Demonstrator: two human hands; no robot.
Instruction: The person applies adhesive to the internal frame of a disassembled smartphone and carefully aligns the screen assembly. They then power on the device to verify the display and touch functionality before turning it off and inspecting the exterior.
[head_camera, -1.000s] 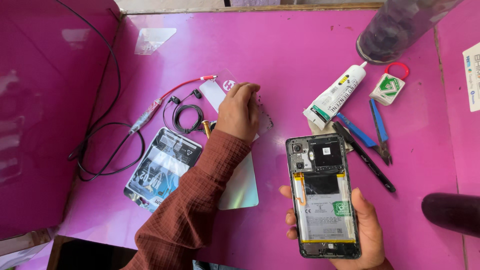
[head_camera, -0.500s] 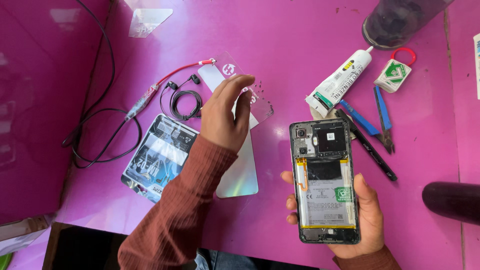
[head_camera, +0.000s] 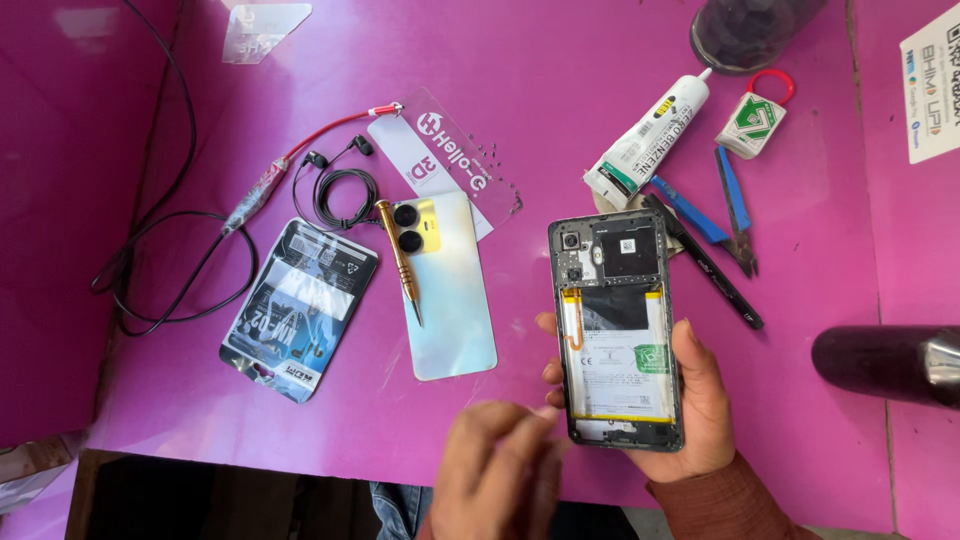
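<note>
Your right hand (head_camera: 690, 400) is cradling the opened phone (head_camera: 618, 330) from beneath, thumb along its right edge and fingertips curling round the left, so it is gripped firmly with the battery and boards facing you. The phone's long axis is running almost straight away from you, camera end farthest. Your left hand (head_camera: 495, 470) is hovering just below and left of the phone's bottom corner, blurred, fingers pinched loosely together; you cannot tell whether anything small is between them. It is the nearer hand to that lower edge. Further left on the counter (head_camera: 560, 110), the pale back cover (head_camera: 445, 290) is lying with the gold screwdriver (head_camera: 400, 255) across its corner. The glue tube (head_camera: 645, 140) and blue cutters (head_camera: 725, 210) are crowding the right, leaving open room between cover and phone.
</note>
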